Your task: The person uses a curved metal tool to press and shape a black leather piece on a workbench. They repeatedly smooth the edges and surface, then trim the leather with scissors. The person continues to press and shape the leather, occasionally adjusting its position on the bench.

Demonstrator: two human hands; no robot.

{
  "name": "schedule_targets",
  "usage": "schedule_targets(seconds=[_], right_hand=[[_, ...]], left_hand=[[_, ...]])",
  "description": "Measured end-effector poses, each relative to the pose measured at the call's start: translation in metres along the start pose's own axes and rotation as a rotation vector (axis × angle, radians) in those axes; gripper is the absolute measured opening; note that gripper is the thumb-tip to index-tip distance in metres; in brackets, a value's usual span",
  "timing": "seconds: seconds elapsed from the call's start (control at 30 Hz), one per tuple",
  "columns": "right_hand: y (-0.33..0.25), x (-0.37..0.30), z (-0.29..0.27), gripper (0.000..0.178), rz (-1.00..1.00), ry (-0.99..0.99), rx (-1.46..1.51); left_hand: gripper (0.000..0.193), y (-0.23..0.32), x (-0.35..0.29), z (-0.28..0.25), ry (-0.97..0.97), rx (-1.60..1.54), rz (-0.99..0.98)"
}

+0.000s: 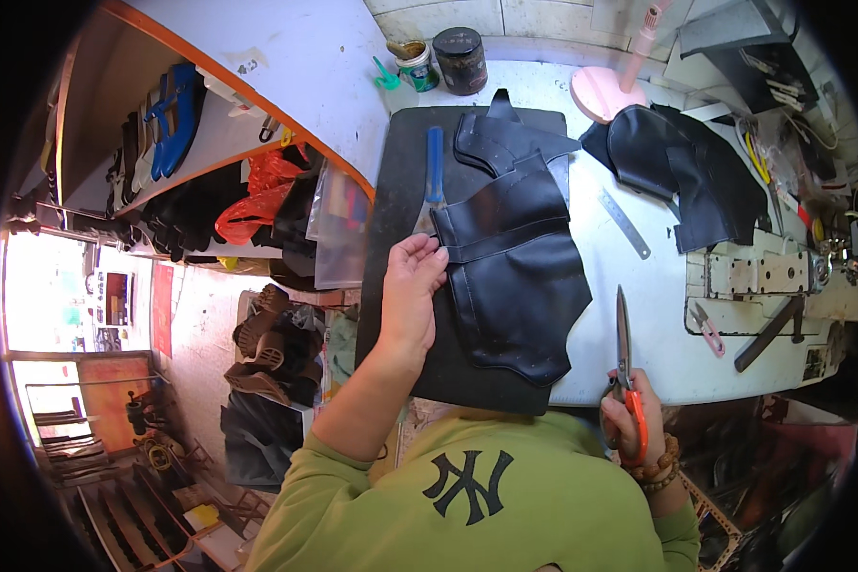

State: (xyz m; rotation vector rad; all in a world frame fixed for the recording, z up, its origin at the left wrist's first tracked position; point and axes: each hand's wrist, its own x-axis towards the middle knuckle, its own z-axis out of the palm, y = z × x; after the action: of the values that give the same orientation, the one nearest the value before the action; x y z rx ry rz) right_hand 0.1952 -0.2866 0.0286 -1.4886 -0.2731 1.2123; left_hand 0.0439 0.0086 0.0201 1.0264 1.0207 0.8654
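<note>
A stitched black leather piece [520, 286] lies on a black mat [405, 329] in front of me. My left hand [417, 286] pinches its left edge near a seam. In my right hand [631, 415] is a pair of scissors [623, 338] with red-orange handles. Their blades point away from me, look closed, and stand apart from the leather. Just beyond my left fingers, a blue-handled tool [436, 162] rests on the mat, its lower end partly covered by the leather. Another black leather piece [496, 143] sits at the far end of the mat.
To the right are more black leather pieces [720, 191], a steel ruler [624, 224], pink thread snips [707, 329], a black hammer-shaped tool [767, 336] and a sewing machine [763, 275]. At the back stand a dark jar [459, 62] and a pink stand [605, 95]. Shelves [248, 157] flank the left.
</note>
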Motion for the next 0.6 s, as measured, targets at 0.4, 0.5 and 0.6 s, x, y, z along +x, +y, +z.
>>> schedule_targets(seconds=[0.4, 0.5, 0.6], right_hand=[[-0.007, 0.005, 0.0, 0.046, -0.462, 0.118, -0.675], [-0.031, 0.012, -0.001, 0.055, -0.734, 0.276, -0.903], [-0.055, 0.028, 0.001, 0.058, -0.92, 0.375, -1.138]], left_hand=[[0.024, 0.021, 0.014, 0.063, -0.306, -0.098, -0.245], [0.012, 0.033, 0.009, 0.07, -0.481, -0.132, -0.257], [0.011, 0.041, -0.01, 0.076, -0.557, -0.196, -0.169]])
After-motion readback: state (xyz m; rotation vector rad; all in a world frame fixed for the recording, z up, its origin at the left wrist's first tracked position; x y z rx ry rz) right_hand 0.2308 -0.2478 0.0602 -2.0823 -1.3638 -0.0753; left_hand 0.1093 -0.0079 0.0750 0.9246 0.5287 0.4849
